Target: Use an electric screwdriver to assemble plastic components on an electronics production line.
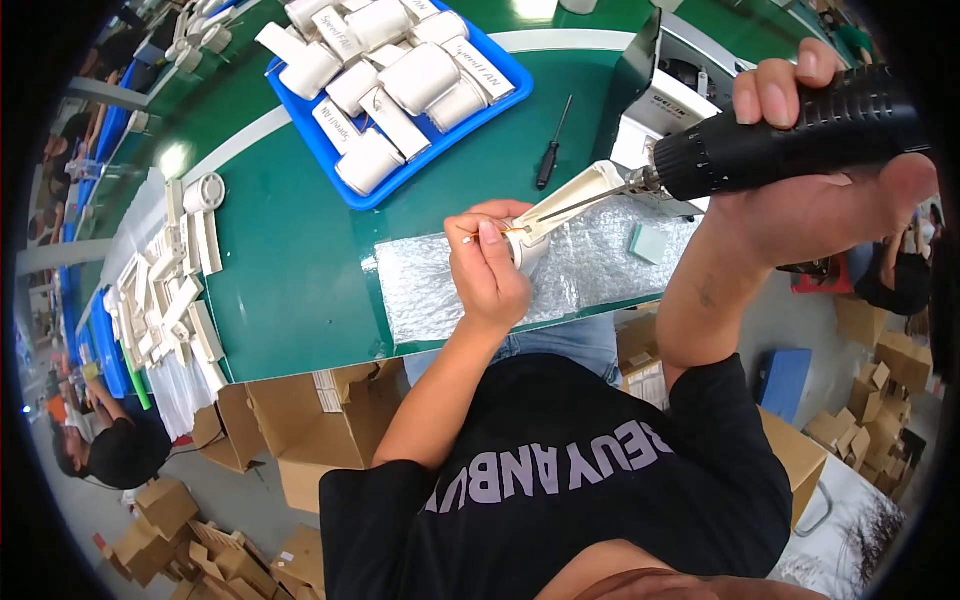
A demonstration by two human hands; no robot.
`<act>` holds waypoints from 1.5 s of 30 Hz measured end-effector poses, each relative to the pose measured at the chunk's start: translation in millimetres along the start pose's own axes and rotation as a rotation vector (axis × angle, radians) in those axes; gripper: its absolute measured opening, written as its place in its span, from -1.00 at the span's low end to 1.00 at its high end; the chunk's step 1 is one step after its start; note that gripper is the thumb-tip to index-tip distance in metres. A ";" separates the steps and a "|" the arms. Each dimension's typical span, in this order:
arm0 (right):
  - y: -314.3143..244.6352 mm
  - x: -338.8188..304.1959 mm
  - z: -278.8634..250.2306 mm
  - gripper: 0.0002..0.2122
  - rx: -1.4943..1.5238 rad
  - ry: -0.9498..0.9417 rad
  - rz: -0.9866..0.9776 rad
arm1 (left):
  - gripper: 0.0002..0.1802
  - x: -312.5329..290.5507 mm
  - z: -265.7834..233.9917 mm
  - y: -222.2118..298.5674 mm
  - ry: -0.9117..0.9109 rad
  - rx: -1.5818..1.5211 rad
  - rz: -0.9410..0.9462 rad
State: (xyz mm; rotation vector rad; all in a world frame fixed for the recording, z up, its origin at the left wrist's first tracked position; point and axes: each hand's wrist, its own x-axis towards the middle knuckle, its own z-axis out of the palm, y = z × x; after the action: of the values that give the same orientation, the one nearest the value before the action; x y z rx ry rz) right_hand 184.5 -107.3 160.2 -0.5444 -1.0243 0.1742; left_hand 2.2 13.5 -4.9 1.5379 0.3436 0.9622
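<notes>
My left hand (488,275) is closed round the round end of a white handheld fan body (585,192), whose trough-like handle points up and to the right. A thin orange wire (490,233) with a small white end lies by my left thumb. My right hand (800,215) grips a thick black electric screwdriver (790,140), held high at the right. Its long thin bit (585,205) runs down along the open handle, with the tip near the round end. Whether the tip sits in a screw is too small to tell.
Bubble wrap (420,290) covers the table's near edge, with a pale green block (650,243) on it. Beyond lie a black hand screwdriver (549,160) and a blue tray (362,200) of white fan parts. White plastic pieces (185,300) are heaped left; an open box (635,75) stands right.
</notes>
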 end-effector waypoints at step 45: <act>-24.8 -25.1 37.3 -0.28 -0.170 0.325 -0.098 | -0.70 68.8 -96.9 33.9 -0.281 0.863 -0.157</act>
State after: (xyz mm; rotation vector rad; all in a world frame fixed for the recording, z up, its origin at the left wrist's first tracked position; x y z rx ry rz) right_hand 137.0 -125.1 168.6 -0.6511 -0.7493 -0.0879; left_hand -36.9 119.6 45.0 2.3481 0.7231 0.4607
